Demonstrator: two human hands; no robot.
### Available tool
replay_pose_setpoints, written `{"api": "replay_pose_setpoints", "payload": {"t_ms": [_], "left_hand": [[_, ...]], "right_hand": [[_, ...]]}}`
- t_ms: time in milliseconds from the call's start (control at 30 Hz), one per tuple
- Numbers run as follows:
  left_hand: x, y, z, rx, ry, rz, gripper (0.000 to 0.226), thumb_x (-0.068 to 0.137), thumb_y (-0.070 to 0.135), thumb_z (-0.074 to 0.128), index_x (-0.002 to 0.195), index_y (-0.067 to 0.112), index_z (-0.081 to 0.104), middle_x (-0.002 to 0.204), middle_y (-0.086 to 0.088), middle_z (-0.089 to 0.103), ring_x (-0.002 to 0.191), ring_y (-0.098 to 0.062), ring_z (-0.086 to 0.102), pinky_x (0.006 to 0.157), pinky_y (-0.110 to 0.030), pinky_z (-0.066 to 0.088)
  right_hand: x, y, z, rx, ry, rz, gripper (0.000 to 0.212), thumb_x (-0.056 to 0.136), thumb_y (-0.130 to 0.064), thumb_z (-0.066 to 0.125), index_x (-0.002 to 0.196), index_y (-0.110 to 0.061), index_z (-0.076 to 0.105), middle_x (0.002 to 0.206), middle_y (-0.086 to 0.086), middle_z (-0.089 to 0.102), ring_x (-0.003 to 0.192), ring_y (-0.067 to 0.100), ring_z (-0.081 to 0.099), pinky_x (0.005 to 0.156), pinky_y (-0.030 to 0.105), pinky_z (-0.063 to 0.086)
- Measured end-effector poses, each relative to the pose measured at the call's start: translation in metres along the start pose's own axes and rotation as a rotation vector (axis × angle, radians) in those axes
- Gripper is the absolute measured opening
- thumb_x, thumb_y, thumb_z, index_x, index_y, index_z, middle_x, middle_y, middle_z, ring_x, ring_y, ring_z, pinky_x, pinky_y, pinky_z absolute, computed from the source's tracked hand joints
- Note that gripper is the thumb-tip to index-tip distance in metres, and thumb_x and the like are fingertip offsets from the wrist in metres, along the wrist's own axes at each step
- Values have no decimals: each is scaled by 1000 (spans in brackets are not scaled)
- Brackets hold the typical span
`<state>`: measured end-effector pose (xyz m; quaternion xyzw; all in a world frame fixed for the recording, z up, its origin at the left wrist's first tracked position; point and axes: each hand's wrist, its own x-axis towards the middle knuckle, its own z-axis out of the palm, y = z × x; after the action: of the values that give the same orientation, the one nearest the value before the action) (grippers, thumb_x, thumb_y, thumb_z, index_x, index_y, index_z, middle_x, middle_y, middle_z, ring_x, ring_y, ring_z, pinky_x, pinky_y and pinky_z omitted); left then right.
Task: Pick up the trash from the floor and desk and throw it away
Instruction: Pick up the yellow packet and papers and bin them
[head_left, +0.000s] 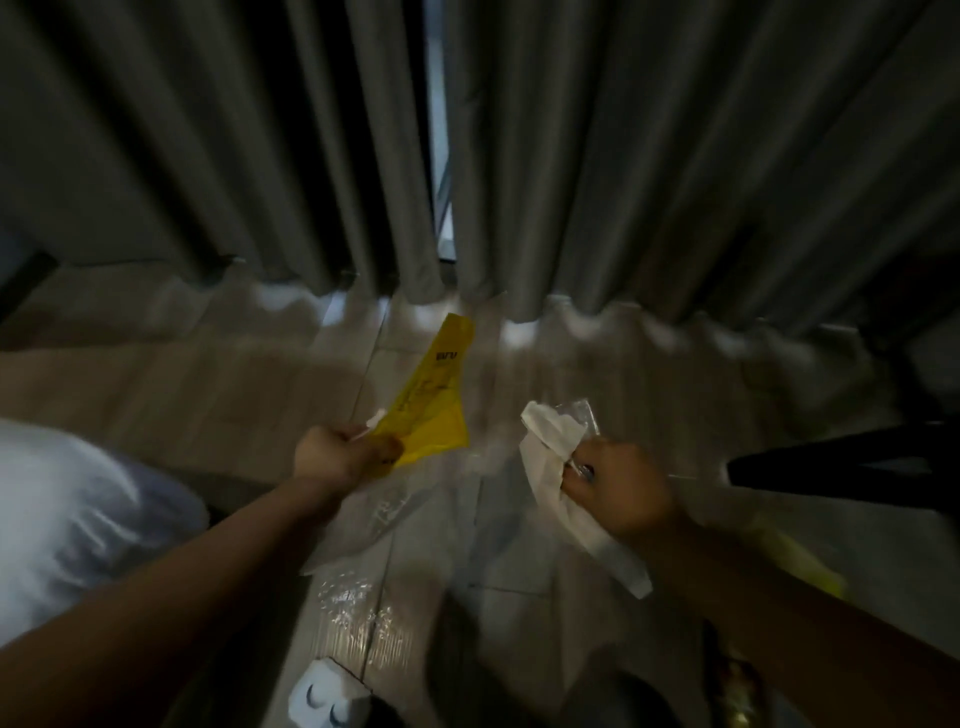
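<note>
Now, at the left, our left hand (337, 457) curls its fingers round a yellow wrapper (431, 410), held above the tiled floor (208, 374) near the grey curtain (623, 156). Clear plastic (358, 613) lies on the floor between our arms. At the right, our right hand (618, 488) clutches crumpled white paper (556, 447).

Over the tiled floor (249, 379), before grey curtains (623, 156), the left hand (337, 457) grips a yellow wrapper (431, 410); the right hand (618, 488) clutches crumpled white paper (550, 441) and clear plastic (584, 413).
</note>
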<state>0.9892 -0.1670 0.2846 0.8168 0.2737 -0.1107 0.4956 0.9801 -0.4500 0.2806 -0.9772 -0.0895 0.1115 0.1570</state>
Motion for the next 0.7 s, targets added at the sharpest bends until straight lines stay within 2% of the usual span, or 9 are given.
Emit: {"api": "replay_pose_setpoints", "payload": {"t_ms": [100,200,300,367,467,567,600,633,700], "left_hand": [[-51,60,-3,-18,-40,-29,26,68,21,81,47,18,66,37,8,57,32,-1,50,32,-11,34],[-101,116,-10,-53,-91,-41,22,68,19,81,50,16,68,41,5,61,33,-1,53,33,-11,36],[-151,182,-22,-43,-131,12,19,68,21,80,53,17,69,42,4,62,33,-1,53,31,-12,35],[-181,225,-30,-35,-160,57,20,69,21,80,53,17,69,41,4,61,33,-3,53,33,-13,36],[-220,285,-47,-65,-198,124,25,68,21,80,46,19,68,44,2,61,43,-13,55,45,-21,42],[-253,332,-64,-106,-227,196,29,65,20,81,43,16,64,44,0,57,45,-16,52,47,-23,40],[-264,345,-70,-121,-224,222,30,61,22,83,41,15,61,42,2,54,43,-14,50,46,-22,38],[-275,356,-77,-142,-227,247,31,55,25,83,38,16,58,40,4,51,41,-13,47,45,-22,37],[-295,373,-91,-174,-265,300,29,48,28,79,36,17,56,42,2,50,43,-14,46,49,-24,37]], "right_hand": [[-45,-3,-90,-102,10,-40,28,93,-34,52,104,-13,68,101,7,66,91,24,64,76,27,44],[-97,-4,-169,-252,53,-199,24,90,-20,53,86,-12,76,83,10,72,72,26,69,64,28,56],[-143,-13,-245,-229,51,-129,11,83,-20,69,83,-11,75,78,9,71,65,23,68,58,27,55],[-163,-21,-291,-203,20,-68,15,84,-22,69,90,-9,74,86,10,71,74,24,68,66,29,55],[-186,-37,-353,-142,106,66,31,95,-37,47,117,-19,58,116,3,60,102,22,61,85,30,45],[-216,-55,-396,-263,99,64,36,96,-28,47,131,-20,46,130,5,48,117,23,52,93,30,42],[-225,-62,-410,-259,150,60,31,96,-29,47,126,-21,51,123,3,52,113,21,55,88,26,43],[-237,-70,-424,-216,260,70,25,96,-33,46,116,-22,57,108,-2,57,99,15,59,78,18,42],[-262,-91,-446,-127,452,132,24,95,-40,45,103,-24,61,81,-13,53,70,2,54,60,6,35]]}}
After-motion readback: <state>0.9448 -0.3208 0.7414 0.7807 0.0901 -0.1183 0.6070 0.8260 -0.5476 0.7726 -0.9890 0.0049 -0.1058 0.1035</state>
